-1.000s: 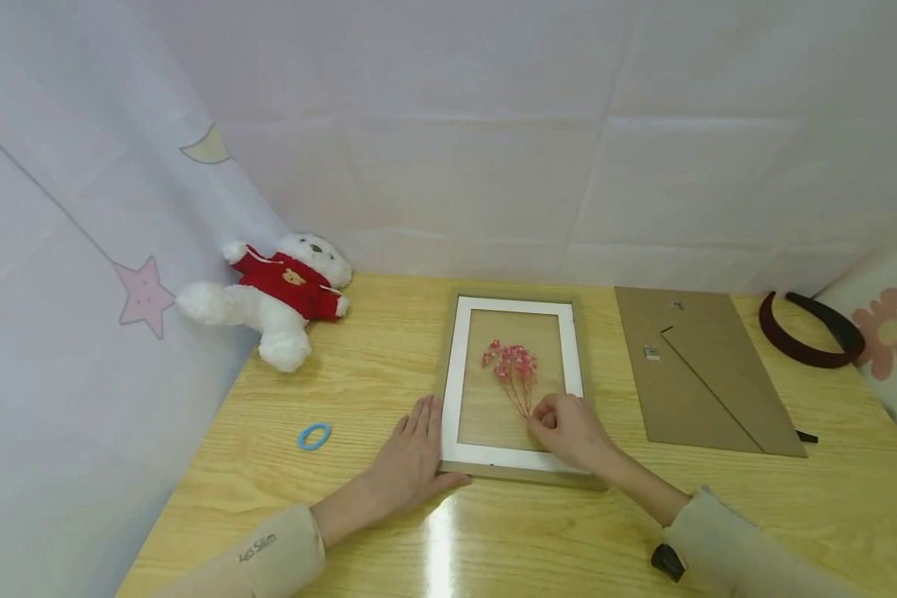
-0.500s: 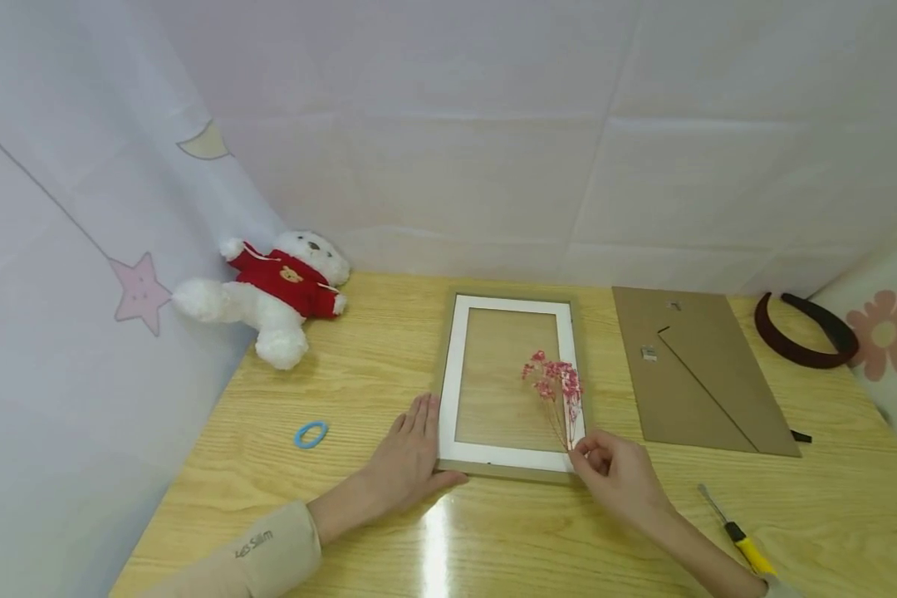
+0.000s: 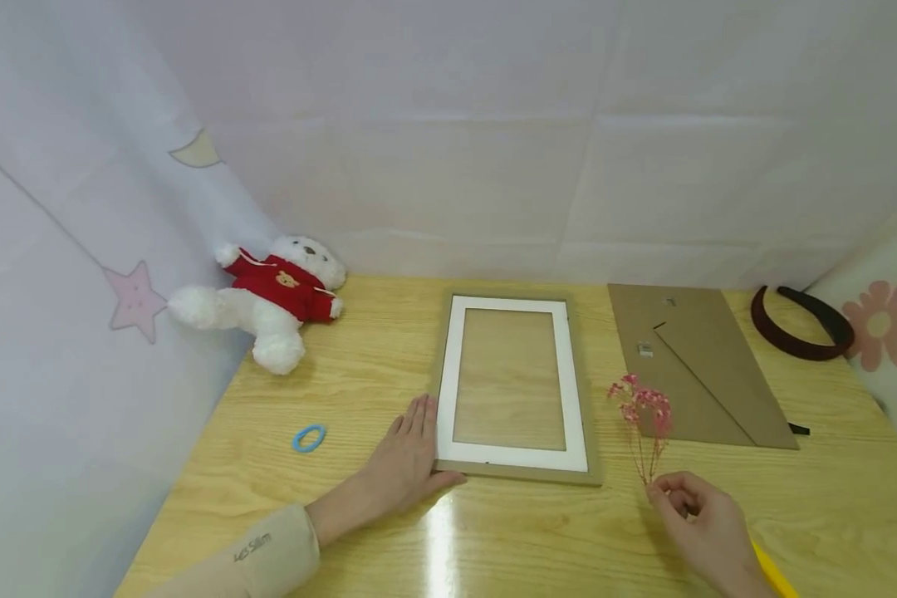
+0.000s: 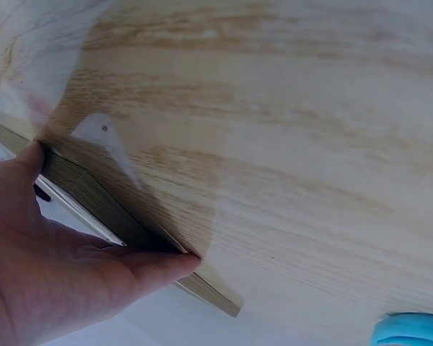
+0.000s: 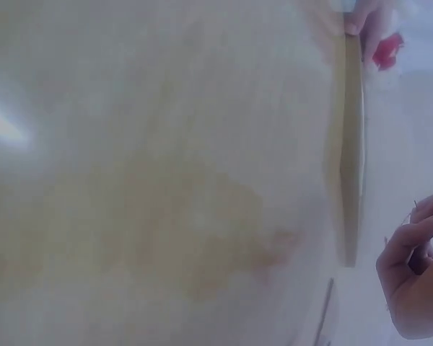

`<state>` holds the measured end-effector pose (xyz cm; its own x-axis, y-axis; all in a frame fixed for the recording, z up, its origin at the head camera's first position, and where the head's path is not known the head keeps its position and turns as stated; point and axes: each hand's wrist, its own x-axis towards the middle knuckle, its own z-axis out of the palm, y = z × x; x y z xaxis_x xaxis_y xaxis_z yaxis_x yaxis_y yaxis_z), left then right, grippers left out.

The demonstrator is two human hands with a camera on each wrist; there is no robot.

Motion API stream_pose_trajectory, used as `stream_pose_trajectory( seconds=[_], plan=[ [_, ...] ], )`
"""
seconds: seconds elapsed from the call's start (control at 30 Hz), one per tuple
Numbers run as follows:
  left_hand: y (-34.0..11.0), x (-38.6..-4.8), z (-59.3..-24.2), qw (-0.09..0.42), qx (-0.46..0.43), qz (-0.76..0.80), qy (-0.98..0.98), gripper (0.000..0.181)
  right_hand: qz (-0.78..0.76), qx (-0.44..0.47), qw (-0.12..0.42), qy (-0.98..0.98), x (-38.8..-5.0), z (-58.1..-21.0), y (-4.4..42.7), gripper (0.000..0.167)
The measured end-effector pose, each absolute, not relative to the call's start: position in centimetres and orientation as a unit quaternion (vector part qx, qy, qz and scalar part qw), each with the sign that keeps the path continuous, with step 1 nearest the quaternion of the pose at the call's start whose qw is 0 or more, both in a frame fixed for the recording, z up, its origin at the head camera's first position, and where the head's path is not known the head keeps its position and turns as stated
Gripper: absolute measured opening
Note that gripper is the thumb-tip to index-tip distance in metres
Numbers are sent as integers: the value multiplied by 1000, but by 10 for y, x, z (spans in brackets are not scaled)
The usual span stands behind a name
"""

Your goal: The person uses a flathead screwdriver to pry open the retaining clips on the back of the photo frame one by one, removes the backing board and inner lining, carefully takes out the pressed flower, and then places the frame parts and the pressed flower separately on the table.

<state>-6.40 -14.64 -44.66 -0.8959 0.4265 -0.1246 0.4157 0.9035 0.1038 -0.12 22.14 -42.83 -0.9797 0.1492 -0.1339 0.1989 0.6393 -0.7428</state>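
In the head view a picture frame (image 3: pixel 444 390) with a white mat border (image 3: pixel 508 455) lies flat on the wooden table, its middle see-through. My left hand (image 3: pixel 404 461) rests against its lower left corner, fingers straight along the side and thumb at the front edge. The left wrist view has this hand (image 4: pixel 65 267) touching the frame's side (image 4: pixel 105 198). Right of the frame, my right hand (image 3: pixel 706 519) pinches a sprig of pink dried flowers (image 3: pixel 652 407) by its thin stems, blossoms upward. In the right wrist view the right hand (image 5: pixel 422 281) has curled fingers; the stems barely show.
A brown backing board (image 3: pixel 703 374) lies at right, a dark headband (image 3: pixel 800 336) beyond it. A yellow handle (image 3: pixel 773 569) is partly hidden by my right hand. At left are a blue ring (image 3: pixel 310 438) and a white teddy bear (image 3: pixel 276 299) in red.
My right hand has lifted the dried flowers off the frame and carried them right, to beside it, near the backing board. The left hand has stayed at the frame's corner.
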Motion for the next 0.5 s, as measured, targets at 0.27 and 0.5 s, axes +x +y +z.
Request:
stream_pose_trajectory(
  seconds=[0.27, 0.5],
  plan=[
    [-148, -65, -449, 66, 214, 33, 974, 111, -388, 192, 86, 897, 26, -441, 244, 24],
    [-148, -65, -450, 59, 216, 33, 974, 110, -353, 254, 126, 892, 37, -466, 270, 29]
  ],
)
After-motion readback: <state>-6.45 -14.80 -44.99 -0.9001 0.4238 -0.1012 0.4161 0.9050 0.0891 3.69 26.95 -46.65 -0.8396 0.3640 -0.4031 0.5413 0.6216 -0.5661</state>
